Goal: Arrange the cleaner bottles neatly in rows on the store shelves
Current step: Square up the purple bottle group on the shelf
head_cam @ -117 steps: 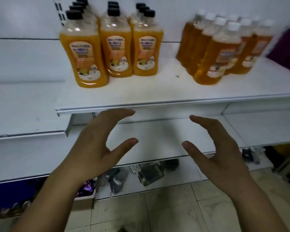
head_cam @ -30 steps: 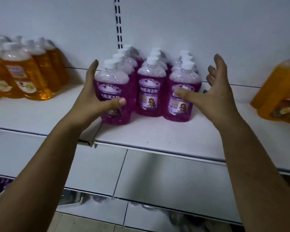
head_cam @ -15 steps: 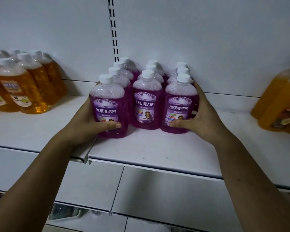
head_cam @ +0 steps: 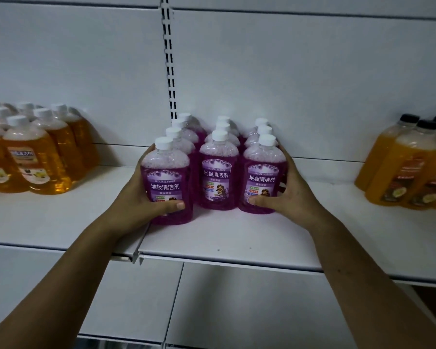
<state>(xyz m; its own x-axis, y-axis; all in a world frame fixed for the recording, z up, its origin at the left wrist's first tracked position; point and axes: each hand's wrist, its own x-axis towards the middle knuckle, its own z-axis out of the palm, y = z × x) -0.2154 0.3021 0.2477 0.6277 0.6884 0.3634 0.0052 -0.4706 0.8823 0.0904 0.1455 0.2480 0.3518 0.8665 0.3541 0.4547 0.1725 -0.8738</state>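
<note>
On the shelf (head_cam: 237, 238), against the back panel: purple bottles (head_cam: 218, 177) in three columns, clamped from both sides, left hand (head_cam: 139, 197) curled round the near-left bottle (head_cam: 165, 182), right hand (head_cam: 290, 195) round the near-right bottle (head_cam: 262, 177), thumbs across labels. Was spread open and clear of the block a second ago; closed in since, tightening the columns. Looks nearly squared, but still need to sort the near-left bottle, sitting nearer than its neighbours.

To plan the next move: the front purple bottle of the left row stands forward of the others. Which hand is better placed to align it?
Left, probably. The left hand grips that front-left bottle; the right hand holds the front-right bottle, with the middle row between.
</note>
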